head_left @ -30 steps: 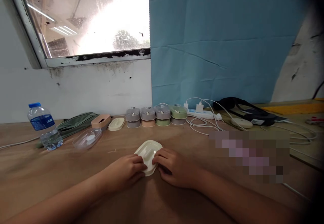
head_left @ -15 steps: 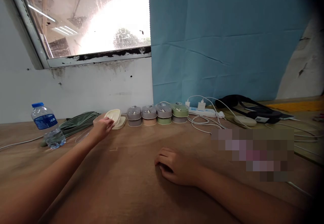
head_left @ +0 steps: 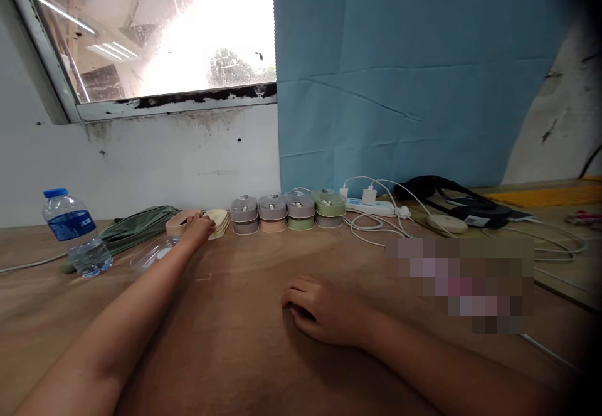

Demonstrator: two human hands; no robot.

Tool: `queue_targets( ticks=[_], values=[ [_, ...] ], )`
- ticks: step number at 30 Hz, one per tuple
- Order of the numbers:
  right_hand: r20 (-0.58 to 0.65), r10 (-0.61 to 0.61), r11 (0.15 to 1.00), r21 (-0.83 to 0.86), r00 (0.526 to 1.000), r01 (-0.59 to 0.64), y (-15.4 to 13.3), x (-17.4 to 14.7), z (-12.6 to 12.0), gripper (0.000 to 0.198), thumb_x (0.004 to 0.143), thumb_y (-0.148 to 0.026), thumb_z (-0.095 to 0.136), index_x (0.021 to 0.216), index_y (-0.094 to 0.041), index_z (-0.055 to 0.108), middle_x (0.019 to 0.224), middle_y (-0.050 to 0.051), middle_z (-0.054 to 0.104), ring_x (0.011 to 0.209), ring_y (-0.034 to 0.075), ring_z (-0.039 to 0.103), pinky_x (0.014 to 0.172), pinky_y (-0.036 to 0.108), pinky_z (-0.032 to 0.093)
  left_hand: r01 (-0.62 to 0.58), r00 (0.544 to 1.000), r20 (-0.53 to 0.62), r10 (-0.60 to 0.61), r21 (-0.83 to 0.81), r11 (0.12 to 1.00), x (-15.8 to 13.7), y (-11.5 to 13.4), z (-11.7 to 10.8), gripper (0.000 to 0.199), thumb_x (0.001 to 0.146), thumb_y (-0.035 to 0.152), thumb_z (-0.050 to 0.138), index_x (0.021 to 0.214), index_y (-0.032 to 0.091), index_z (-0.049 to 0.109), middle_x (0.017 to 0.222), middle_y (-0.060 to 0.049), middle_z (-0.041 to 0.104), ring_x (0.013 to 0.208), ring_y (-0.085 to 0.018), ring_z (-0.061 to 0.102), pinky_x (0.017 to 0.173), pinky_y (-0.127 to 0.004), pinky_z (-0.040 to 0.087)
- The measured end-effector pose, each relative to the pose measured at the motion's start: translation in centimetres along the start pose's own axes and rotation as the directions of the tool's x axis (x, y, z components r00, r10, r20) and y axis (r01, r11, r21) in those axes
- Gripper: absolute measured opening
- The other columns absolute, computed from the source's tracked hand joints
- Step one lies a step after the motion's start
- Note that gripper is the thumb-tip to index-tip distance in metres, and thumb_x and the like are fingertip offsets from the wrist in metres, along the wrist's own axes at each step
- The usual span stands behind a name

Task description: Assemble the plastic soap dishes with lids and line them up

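My left hand (head_left: 200, 228) reaches to the back of the table, fingers curled over the right rim of a peach-coloured box (head_left: 177, 223); the fingertips are partly hidden. Close by its right side is a stack of cream-coloured shallow trays or lids (head_left: 219, 220). A clear plastic lid (head_left: 151, 254) lies left of my left forearm, partly covered by it. My right hand (head_left: 313, 308) rests on the wooden table (head_left: 235, 341), loosely bent, with a gap between thumb and fingers and nothing in it.
Right of the cream stack stands a row of lidded two-tier boxes (head_left: 273, 209). A water bottle (head_left: 78, 234) and a green cloth bag (head_left: 141, 224) are at left. A power strip (head_left: 371, 207), white cables and a black headset (head_left: 451, 199) lie at right; one patch is pixelated.
The cream tray my left hand held tilted now lies flat on the stack. That hand has let go and moved onto the peach box's rim. My right hand stays on the table.
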State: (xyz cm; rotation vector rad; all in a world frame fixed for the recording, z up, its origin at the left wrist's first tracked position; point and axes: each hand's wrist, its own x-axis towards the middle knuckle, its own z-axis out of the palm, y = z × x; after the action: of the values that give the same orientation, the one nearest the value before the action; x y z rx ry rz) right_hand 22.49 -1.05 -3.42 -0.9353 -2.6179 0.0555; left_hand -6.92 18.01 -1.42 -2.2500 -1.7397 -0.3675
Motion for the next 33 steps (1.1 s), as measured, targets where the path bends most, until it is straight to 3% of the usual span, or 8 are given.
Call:
queue_targets(
  ticks=[7, 14, 16, 19, 23, 27, 30, 33],
  values=[
    [0.000, 0.001, 1.000, 0.001, 1.000, -0.001, -0.1, 0.0, -0.1, 0.019, 0.076, -0.009, 0.048, 0.090, -0.017, 0.059, 0.087, 0.005, 0.062, 0.080, 0.017, 0.054, 0.072, 0.028, 0.041, 0.018, 1.000, 0.013, -0.018, -0.020, 1.000, 0.0, -0.4, 0.5, 0.027, 0.074, 0.028, 0.048, 0.090, 0.017, 0.066, 0.098, -0.013, 0.064, 0.105, -0.033, 0.049, 0.091, -0.045, 0.030],
    [-0.001, -0.003, 1.000, 0.006, 1.000, 0.003, -0.1, 0.0, -0.1, 0.019, 0.075, -0.009, 0.049, 0.089, -0.017, 0.059, 0.086, 0.005, 0.061, 0.079, 0.017, 0.054, 0.072, 0.028, 0.041, 0.072, 0.983, -0.158, -0.093, -0.129, 0.989, 1.7, 4.8, 0.9, 0.064, 0.078, 0.049, 0.044, 0.133, 0.018, 0.031, 0.129, -0.017, 0.037, 0.119, -0.032, 0.039, 0.098, -0.043, 0.027],
    [-0.003, -0.002, 1.000, 0.010, 1.000, 0.002, 0.0, 0.0, 0.0, 0.020, 0.075, -0.009, 0.049, 0.090, -0.016, 0.059, 0.087, 0.005, 0.061, 0.080, 0.017, 0.054, 0.073, 0.028, 0.041, 0.125, 0.968, -0.180, -0.176, -0.262, 0.957, 2.5, 6.6, 1.2, 0.072, 0.074, 0.054, 0.049, 0.134, 0.023, 0.027, 0.132, -0.016, 0.033, 0.121, -0.032, 0.038, 0.098, -0.043, 0.028],
    [-0.004, 0.002, 1.000, 0.006, 1.000, -0.002, -0.1, 0.0, -0.1, 0.019, 0.075, -0.009, 0.048, 0.090, -0.017, 0.059, 0.087, 0.005, 0.061, 0.081, 0.017, 0.054, 0.073, 0.028, 0.041, 0.238, 0.935, -0.119, -0.333, -0.482, 0.843, 3.4, 8.5, 1.7, 0.078, 0.066, 0.054, 0.060, 0.132, 0.025, 0.031, 0.128, -0.016, 0.036, 0.122, -0.035, 0.036, 0.098, -0.045, 0.027],
    [0.012, 0.008, 1.000, -0.001, 1.000, -0.008, -0.2, 0.0, -0.2, 0.019, 0.075, -0.009, 0.048, 0.090, -0.016, 0.058, 0.088, 0.005, 0.061, 0.080, 0.017, 0.054, 0.072, 0.028, 0.041, 0.280, 0.915, -0.082, -0.394, -0.575, 0.769, 3.4, 9.2, 1.9, 0.072, 0.068, 0.051, 0.060, 0.129, 0.021, 0.036, 0.118, -0.018, 0.046, 0.117, -0.035, 0.042, 0.096, -0.046, 0.029],
    [0.006, 0.008, 1.000, 0.005, 1.000, -0.008, -0.2, 0.0, -0.2, 0.019, 0.075, -0.009, 0.048, 0.090, -0.016, 0.058, 0.088, 0.005, 0.061, 0.081, 0.017, 0.054, 0.073, 0.029, 0.042, 0.281, 0.887, -0.105, -0.449, -0.649, 0.707, 1.1, 9.1, 0.9, 0.068, 0.076, 0.052, 0.051, 0.131, 0.021, 0.027, 0.123, -0.017, 0.044, 0.118, -0.031, 0.042, 0.096, -0.043, 0.032],
    [-0.009, 0.001, 1.000, 0.011, 1.000, -0.001, -0.3, -0.1, -0.1, 0.020, 0.076, -0.009, 0.047, 0.091, -0.017, 0.058, 0.090, 0.006, 0.060, 0.083, 0.018, 0.054, 0.075, 0.030, 0.042, 0.225, 0.855, -0.112, -0.507, -0.799, 0.557, -2.6, 9.3, -0.1, 0.065, 0.081, 0.052, 0.044, 0.132, 0.022, 0.018, 0.129, -0.016, 0.040, 0.120, -0.027, 0.041, 0.095, -0.040, 0.036],
    [-0.076, 0.020, 1.000, 0.014, 0.997, -0.019, -0.4, -0.1, 0.0, 0.030, 0.072, -0.009, 0.049, 0.100, -0.017, 0.055, 0.102, 0.008, 0.056, 0.092, 0.020, 0.052, 0.083, 0.034, 0.042, 0.151, 0.920, -0.017, -0.393, -0.908, 0.392, -7.5, 9.9, -1.0, 0.060, 0.081, 0.050, 0.045, 0.129, 0.024, 0.020, 0.130, -0.013, 0.041, 0.121, -0.025, 0.041, 0.097, -0.040, 0.036]
  ],
)
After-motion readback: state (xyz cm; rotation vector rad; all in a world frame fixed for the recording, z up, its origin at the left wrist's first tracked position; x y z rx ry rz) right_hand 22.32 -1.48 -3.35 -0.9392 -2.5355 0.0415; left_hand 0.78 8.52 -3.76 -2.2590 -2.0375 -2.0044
